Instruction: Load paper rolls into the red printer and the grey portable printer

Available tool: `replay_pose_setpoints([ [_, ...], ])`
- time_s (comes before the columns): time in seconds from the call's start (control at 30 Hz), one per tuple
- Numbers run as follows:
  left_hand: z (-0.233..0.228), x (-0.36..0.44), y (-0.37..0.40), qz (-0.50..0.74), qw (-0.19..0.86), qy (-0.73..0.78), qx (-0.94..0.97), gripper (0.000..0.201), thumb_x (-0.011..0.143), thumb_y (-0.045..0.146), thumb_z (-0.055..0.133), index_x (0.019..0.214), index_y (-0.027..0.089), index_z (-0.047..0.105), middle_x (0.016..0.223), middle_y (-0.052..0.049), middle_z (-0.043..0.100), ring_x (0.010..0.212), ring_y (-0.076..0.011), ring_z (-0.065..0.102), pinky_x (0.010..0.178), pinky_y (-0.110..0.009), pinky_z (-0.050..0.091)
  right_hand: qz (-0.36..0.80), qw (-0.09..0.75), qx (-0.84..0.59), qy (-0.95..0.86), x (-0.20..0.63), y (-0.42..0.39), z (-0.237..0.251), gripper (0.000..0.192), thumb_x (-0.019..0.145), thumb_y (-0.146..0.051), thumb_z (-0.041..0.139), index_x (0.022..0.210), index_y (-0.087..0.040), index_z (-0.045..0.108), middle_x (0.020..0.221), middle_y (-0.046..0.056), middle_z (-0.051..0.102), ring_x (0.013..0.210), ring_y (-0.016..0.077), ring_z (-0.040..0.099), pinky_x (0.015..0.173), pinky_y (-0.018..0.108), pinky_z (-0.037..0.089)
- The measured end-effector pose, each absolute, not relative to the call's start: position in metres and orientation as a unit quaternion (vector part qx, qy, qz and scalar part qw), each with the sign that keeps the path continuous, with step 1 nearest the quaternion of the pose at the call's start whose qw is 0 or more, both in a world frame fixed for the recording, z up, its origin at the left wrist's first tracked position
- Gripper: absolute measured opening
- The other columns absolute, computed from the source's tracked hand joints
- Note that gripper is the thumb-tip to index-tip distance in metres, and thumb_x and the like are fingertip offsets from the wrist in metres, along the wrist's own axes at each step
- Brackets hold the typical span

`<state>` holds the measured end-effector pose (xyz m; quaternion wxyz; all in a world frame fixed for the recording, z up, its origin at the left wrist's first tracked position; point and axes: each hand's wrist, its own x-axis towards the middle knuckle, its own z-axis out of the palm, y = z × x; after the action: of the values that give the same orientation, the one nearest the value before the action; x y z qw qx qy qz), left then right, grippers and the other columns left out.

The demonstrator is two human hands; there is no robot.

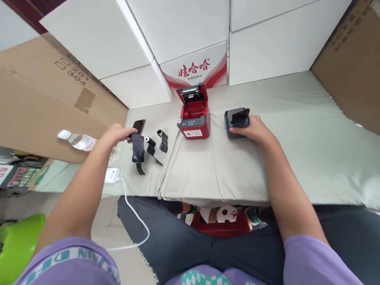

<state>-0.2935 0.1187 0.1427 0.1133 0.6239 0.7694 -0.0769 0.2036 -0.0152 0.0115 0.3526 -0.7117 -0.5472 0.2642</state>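
My left hand (120,133) is at the left of the table, its fingertips closed on the upper end of a dark film roll (138,149) with a loose tail. Two more small rolls with black film, a middle one (150,141) and a right one (163,141), lie beside it. Behind those fingers lies a dark phone (139,126), partly covered. My right hand (255,129) grips a small black printer (232,127) from its right side, thumb along the front; its dark flap stands raised. Between my hands sits a red label printer (196,127) with its lid up.
White boxes (185,20) line the table's back, with cardboard at left (49,102) and right (364,68). A water bottle (79,141) lies at the left edge near a white power adapter (112,175), whose cable (139,219) hangs over the front edge.
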Motion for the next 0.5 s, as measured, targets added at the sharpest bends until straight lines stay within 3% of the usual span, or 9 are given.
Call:
replay_pose_setpoints([
  [0.1,0.135,-0.281,0.111,-0.131,0.05,0.789,0.598,0.052,0.084,0.063,0.064,0.078,0.012,0.071,0.082,-0.014,0.071,0.09,-0.0291,0.064,0.079,-0.039,0.047,0.262,0.356,-0.709,-0.55,0.204,-0.015,0.011,0.067,0.062,-0.053,0.088,0.117,-0.02,0.07,0.101,0.013,0.069,0.127,0.0403,0.051,0.109,0.055,0.049],
  [0.23,0.127,-0.278,0.106,-0.089,0.009,0.789,0.608,0.053,0.08,0.066,0.065,0.101,0.018,0.074,0.117,-0.021,0.072,0.112,-0.041,0.066,0.087,-0.048,0.05,0.256,0.358,-0.702,-0.559,0.205,-0.014,0.01,0.067,0.063,-0.054,0.088,0.118,-0.02,0.071,0.1,0.013,0.069,0.125,0.0405,0.052,0.107,0.055,0.05],
  [0.5,0.123,-0.291,0.11,-0.081,-0.003,0.783,0.617,0.056,0.078,0.066,0.064,0.106,0.019,0.076,0.121,-0.024,0.072,0.119,-0.0478,0.064,0.091,-0.056,0.051,0.259,0.354,-0.706,-0.556,0.205,-0.014,0.008,0.069,0.063,-0.054,0.088,0.121,-0.02,0.07,0.101,0.013,0.068,0.126,0.0394,0.051,0.109,0.054,0.049],
])
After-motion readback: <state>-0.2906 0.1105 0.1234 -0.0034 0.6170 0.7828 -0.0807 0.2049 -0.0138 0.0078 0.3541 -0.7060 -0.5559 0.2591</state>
